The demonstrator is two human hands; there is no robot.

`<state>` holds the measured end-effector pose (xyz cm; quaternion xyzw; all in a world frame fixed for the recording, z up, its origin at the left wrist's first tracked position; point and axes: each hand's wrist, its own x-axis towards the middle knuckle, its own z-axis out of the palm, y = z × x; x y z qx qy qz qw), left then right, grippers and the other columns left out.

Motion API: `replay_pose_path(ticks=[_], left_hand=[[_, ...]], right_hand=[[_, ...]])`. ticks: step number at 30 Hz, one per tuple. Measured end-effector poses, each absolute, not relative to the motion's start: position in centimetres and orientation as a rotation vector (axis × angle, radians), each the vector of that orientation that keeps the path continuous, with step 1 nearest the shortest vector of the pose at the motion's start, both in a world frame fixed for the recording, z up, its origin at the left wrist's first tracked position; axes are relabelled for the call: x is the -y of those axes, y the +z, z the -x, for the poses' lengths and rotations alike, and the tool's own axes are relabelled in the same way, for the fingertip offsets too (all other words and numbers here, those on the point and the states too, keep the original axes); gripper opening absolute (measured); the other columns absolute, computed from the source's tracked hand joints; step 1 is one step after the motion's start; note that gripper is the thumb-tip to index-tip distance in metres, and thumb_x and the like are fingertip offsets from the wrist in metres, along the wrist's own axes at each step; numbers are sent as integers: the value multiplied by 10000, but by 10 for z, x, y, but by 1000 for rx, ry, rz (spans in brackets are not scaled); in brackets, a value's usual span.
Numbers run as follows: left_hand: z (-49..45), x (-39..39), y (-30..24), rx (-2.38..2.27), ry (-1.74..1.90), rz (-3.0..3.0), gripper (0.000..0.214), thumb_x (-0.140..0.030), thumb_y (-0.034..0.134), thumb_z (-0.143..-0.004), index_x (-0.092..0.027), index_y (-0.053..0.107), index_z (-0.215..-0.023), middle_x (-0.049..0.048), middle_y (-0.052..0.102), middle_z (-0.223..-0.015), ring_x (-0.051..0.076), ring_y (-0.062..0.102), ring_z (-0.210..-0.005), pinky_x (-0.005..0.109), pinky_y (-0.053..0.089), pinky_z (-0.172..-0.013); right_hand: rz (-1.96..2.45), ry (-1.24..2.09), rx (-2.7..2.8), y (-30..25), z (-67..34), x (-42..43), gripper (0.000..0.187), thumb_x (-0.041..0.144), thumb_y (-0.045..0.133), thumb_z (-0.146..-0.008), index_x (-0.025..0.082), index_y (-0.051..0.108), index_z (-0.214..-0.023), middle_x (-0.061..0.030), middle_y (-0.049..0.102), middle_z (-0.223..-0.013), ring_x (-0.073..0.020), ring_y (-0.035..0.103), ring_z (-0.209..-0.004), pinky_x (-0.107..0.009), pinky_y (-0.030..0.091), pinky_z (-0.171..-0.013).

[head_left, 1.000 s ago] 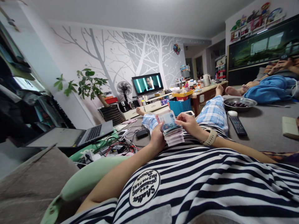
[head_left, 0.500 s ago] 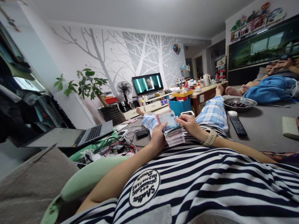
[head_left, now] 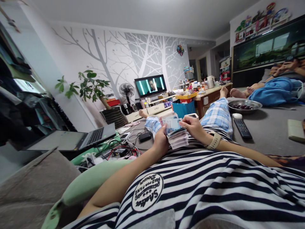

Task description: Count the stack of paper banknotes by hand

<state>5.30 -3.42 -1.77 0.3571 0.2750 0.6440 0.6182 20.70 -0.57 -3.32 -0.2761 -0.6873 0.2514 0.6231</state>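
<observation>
My left hand (head_left: 161, 140) grips a stack of banknotes (head_left: 178, 140) at its left edge, the thumb lying over the notes. The stack is fanned, with several pale edges hanging toward my striped shirt (head_left: 209, 178). Bluish notes show on its upper part, and a pinkish edge shows at the left. With thumb and fingers pinched, my right hand (head_left: 192, 126) holds the right edge of an upper note. A watch with a pale strap (head_left: 214, 140) is on my right wrist. Just beyond my right hand is a white-edged phone-like object (head_left: 191, 115), partly hidden.
To the right lie a black remote control (head_left: 242, 128), a metal bowl of dark round fruit (head_left: 245, 107) and a blue cloth (head_left: 274, 92). An open laptop (head_left: 95, 135) and tangled cables (head_left: 119, 149) are at left. Another person's hands (head_left: 286, 66) hold a phone at far right.
The upper bluish note has shifted slightly, and my left thumb has moved a little up and left along the stack. My right hand stays almost in place.
</observation>
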Motion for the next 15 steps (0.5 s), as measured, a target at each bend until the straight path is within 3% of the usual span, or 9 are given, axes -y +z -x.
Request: replay_pose_path(ticks=[5,15], left_hand=[[-54,32,-17,-606,1482,-805,265,-211,498,-915,-114,691,-1068,92,777,-962,246,721,-1017,379,533,-974],[-53,38,-16,-564,1354,-836,299,-243,556,-816,-142,707,-1053,90,776,-945,284,720,-1007,424,547,-952]], right_hand=[[604,557,1586,-34,-207,6,365,500,649,-816,191,540,-654,24,501,-630,-133,432,-626,-283,339,-610],[583,584,1564,-30,-208,7,374,519,676,-800,179,587,-670,13,529,-630,-135,446,-626,-276,351,-596]])
